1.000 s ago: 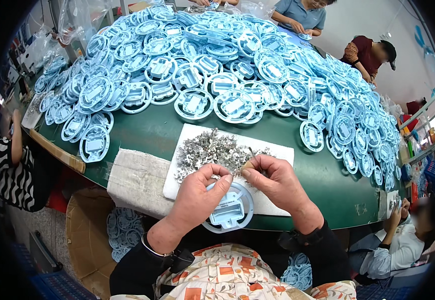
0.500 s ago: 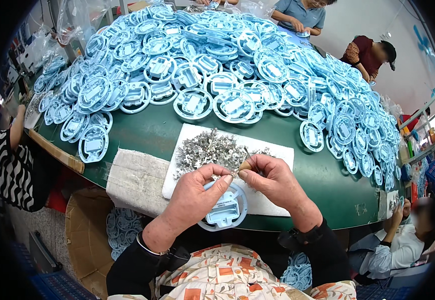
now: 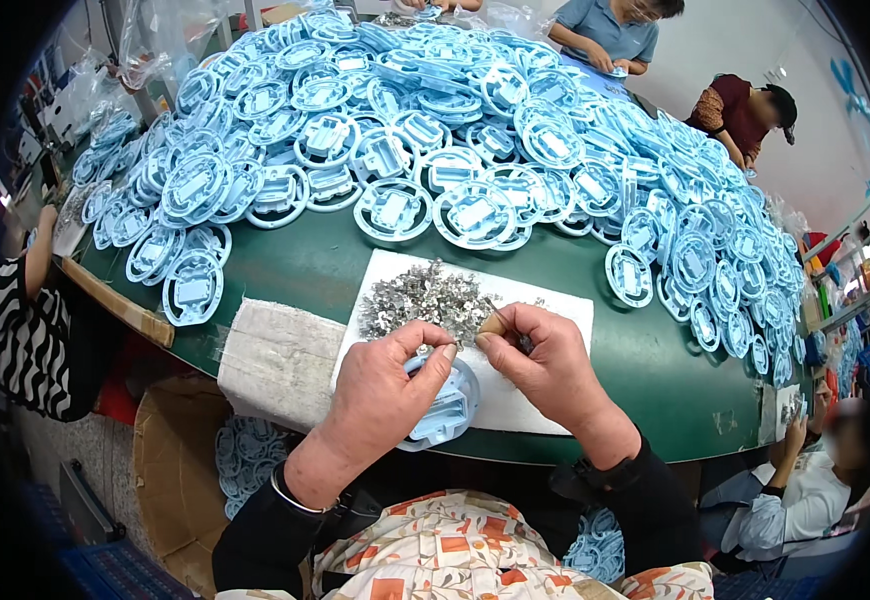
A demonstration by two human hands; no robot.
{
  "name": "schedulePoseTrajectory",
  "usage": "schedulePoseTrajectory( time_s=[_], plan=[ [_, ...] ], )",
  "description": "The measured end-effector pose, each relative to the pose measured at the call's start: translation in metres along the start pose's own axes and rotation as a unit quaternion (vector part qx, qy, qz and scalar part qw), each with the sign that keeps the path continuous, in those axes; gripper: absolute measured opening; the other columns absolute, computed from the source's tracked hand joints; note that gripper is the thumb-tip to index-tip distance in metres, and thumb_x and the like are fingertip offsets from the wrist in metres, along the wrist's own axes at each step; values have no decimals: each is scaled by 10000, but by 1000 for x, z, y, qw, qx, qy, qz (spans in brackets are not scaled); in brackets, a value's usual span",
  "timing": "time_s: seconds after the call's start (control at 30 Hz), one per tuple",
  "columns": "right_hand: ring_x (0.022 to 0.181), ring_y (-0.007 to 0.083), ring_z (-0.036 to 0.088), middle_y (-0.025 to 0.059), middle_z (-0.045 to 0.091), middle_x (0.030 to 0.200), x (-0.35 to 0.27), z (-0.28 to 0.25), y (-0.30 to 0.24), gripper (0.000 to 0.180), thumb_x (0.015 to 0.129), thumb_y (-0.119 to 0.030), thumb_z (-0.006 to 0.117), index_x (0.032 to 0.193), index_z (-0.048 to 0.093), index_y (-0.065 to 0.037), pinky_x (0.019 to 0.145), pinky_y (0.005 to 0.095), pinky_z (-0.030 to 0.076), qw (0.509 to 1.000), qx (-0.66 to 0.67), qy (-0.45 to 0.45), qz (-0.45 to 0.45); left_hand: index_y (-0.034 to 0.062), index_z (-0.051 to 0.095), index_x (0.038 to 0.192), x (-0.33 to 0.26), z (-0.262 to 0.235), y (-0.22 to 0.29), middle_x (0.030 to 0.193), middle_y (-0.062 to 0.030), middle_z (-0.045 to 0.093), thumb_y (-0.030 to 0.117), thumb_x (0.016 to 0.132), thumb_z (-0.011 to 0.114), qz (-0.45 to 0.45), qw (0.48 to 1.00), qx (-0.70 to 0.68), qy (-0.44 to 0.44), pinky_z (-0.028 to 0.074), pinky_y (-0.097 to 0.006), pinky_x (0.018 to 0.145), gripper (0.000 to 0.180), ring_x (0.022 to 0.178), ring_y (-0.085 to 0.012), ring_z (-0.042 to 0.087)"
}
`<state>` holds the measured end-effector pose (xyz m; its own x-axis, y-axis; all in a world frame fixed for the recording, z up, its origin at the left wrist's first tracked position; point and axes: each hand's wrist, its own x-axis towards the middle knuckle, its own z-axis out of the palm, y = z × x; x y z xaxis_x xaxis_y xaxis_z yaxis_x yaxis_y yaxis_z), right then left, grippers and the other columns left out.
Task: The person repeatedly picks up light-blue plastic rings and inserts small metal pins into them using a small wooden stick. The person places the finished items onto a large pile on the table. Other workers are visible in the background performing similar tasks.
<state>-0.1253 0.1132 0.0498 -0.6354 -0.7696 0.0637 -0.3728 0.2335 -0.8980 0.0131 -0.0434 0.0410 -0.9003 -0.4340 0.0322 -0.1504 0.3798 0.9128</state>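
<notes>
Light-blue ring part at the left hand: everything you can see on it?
The ring part is light blue, smooth and plastic-looking: a round rim around a box-like centre, with gaps between them. It looks tilted, and in view overlaps the near edge of the white slab. The left hand covers its upper left and appears to hold it, so that side is hidden.

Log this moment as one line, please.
left hand: holding blue ring part | right hand: pinched, beside metal pieces | metal pieces: heaped on white board
</notes>
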Motion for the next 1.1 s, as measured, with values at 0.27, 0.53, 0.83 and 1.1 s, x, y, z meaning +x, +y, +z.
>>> schedulePoseTrajectory(
  time_s=[0.27, 0.53, 0.83, 1.1],
  plan=[
    [657, 110, 570, 59, 649, 743, 8, 8, 1, 149, 905, -112, 733, 971, 670, 6, 611, 282, 476, 1000, -4, 13, -17, -2, 697, 1038, 0, -8, -16, 801, -27, 706, 142, 971, 677, -37, 996, -81, 16, 484, -250, 633, 160, 738, -41, 590],
    [561, 199, 576, 77, 571, 703, 5, 25, -11, 130, 765, 4, 752, 828, 644, -33, 513, 316, 447, 969, -164, 87, -163, 87, 711, 1056, -6, 2, -16, 710, -158, 661, 276, 962, 670, 44, 997, -34, 60, 489, -370, 593, 214, 604, -281, 639],
    [576, 218, 563, 76, 554, 704, 1, 36, -11, 189, 735, 48, 740, 805, 594, -49, 511, 342, 433, 949, -212, 108, -208, 58, 688, 1078, -6, -1, -24, 738, -143, 678, 257, 980, 649, 36, 995, -77, 48, 487, -361, 616, 226, 632, -240, 645],
    [646, 62, 524, 5, 581, 728, 4, 33, 3, 123, 841, 35, 710, 841, 597, -15, 554, 260, 414, 991, -65, 75, -86, 34, 685, 1073, 2, 3, -42, 809, -15, 675, 242, 996, 647, 7, 987, -160, 32, 504, -282, 685, 225, 747, -67, 590]
  ],
)
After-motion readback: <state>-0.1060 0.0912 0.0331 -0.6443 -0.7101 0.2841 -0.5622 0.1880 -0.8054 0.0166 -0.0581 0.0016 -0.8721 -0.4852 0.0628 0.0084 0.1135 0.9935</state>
